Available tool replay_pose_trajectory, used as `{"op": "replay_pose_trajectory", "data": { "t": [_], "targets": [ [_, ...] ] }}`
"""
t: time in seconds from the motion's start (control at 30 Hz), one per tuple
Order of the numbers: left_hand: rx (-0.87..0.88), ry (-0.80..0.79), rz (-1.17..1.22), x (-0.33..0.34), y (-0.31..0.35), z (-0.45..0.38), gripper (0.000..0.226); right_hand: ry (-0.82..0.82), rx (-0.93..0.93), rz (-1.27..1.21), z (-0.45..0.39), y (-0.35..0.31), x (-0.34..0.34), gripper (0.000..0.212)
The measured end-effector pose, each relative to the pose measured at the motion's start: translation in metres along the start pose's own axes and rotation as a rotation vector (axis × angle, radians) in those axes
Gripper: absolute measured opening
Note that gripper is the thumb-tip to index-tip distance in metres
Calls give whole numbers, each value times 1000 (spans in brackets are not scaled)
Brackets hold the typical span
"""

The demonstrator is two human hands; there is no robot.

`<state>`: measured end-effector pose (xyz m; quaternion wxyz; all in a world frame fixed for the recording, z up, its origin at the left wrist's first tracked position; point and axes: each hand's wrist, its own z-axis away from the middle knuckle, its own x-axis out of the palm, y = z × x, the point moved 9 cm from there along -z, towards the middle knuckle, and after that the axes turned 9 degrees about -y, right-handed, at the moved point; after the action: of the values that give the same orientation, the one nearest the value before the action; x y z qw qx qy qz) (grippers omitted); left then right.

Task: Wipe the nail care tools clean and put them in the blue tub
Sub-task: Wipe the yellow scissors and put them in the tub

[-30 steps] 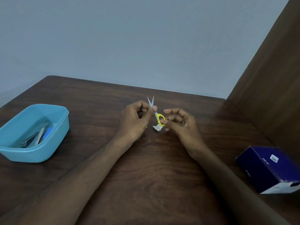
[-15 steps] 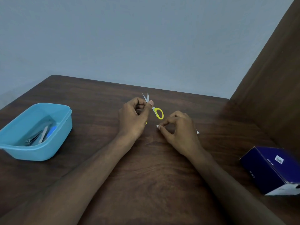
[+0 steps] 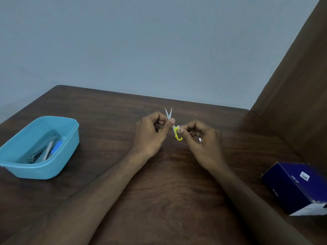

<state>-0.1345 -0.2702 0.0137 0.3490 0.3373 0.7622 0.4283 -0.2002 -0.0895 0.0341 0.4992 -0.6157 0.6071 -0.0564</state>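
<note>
Above the counter centre: a small pair of scissors (image 3: 169, 119) is held upright, blades parted at the tips.
Left hand (image 3: 152, 135): curled around the scissors at the pivot, thumb pressed on the blades.
Right hand (image 3: 201, 138): a white wipe (image 3: 177, 128) is pinched against the yellow handle loop.
Blue tub (image 3: 58, 167): placed on the counter (image 3: 168, 191) at the left, well apart from the hands; metal tools (image 3: 38, 154) and a blue item are contained.
Dark blue box (image 3: 299, 188): located at the right edge.
</note>
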Motion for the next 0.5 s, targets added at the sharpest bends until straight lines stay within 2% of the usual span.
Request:
{"op": "replay_pose_trajectory", "data": {
  "t": [0.1, 0.17, 0.5],
  "targets": [
    [28, -12, 1, 0, 3, 0, 23, 21, -2, -32, -1, 2, -3, 14],
    [45, -35, -10, 3, 6, 1, 22, 29, 32, -79, -3, 8, -6, 4],
    [114, -65, -84, 4, 13, 4, 22, -154, 143, -356, -7, 25, 7, 28]
  ]
}}
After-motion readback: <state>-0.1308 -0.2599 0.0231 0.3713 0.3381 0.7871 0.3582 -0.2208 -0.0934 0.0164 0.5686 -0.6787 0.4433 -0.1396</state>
